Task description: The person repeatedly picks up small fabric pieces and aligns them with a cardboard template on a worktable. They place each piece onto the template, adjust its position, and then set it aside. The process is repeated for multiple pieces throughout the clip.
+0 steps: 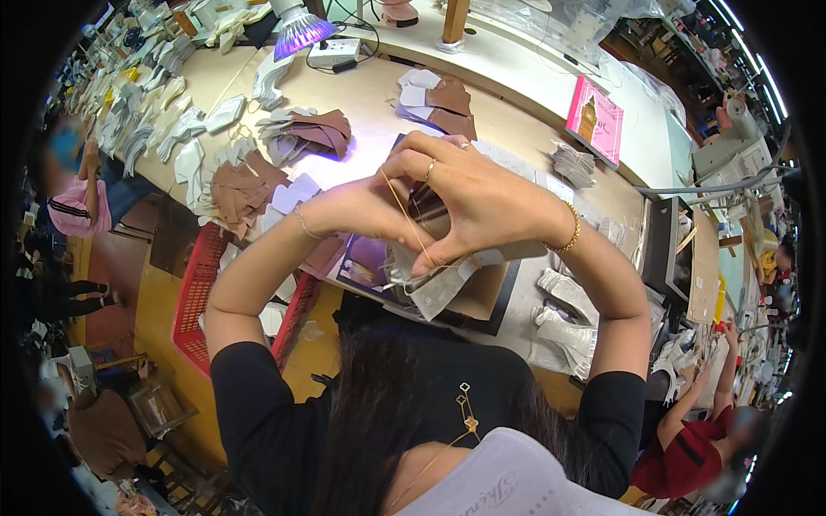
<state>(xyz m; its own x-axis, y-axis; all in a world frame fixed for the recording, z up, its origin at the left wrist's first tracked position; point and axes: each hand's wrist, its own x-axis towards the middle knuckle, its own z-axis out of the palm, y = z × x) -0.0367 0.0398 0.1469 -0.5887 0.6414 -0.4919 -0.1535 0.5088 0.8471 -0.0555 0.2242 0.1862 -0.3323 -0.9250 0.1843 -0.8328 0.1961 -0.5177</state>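
Observation:
In front of my chest, my left hand [366,212] and my right hand [499,196] meet, the right overlapping the left. A thin tan elastic band [404,211] runs taut from the bent fingers at the top down to my right thumb. The left hand curls inward, its thumb near the band; its other fingers are mostly hidden, so I cannot make out what it holds. Just below the thumbs lies a bundle of light grey fabric pieces [437,295], over a brown board with a dark edge [490,322]. Whether either hand touches the bundle is unclear.
Brown and grey cut pieces [314,133] lie in stacks across the table. A red plastic basket [191,301] stands at left. Light grey pieces [564,322] are piled at right. A lamp [301,33], a pink book [595,122] and other people [688,439] are farther off.

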